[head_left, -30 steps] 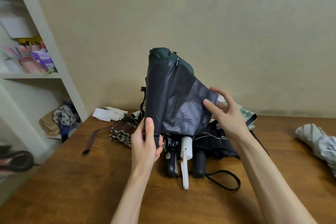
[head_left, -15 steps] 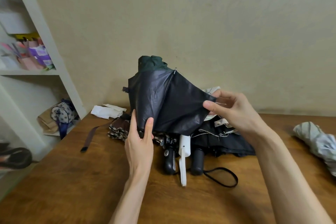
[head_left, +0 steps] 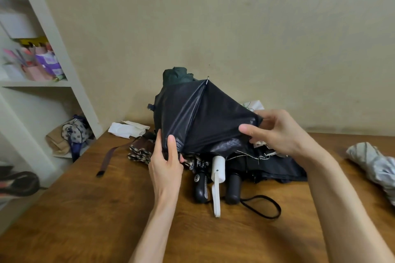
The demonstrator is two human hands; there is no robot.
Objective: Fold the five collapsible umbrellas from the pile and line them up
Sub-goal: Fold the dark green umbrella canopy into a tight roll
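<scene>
A dark green umbrella with a shiny black lining [head_left: 198, 121] stands raised above the pile at the back of the wooden table [head_left: 89, 215]. My left hand [head_left: 166, 166] grips its lower left edge. My right hand [head_left: 275, 132] pinches the cloth's right corner. Under it lie a black-handled umbrella [head_left: 199, 186], a white-handled one [head_left: 218, 175] and another black-handled one [head_left: 234, 186] with a wrist loop. A brown patterned umbrella [head_left: 139, 151] lies to the left.
A crumpled grey umbrella [head_left: 372, 164] lies at the table's right edge. White paper [head_left: 128, 129] sits at the back left by the wall. White shelves [head_left: 53, 53] with a small bag [head_left: 74, 132] stand to the left.
The held umbrella has dropped lower and its black panel has spread wider to the right. My right hand moved from touching the panel's edge to pinching its corner.
</scene>
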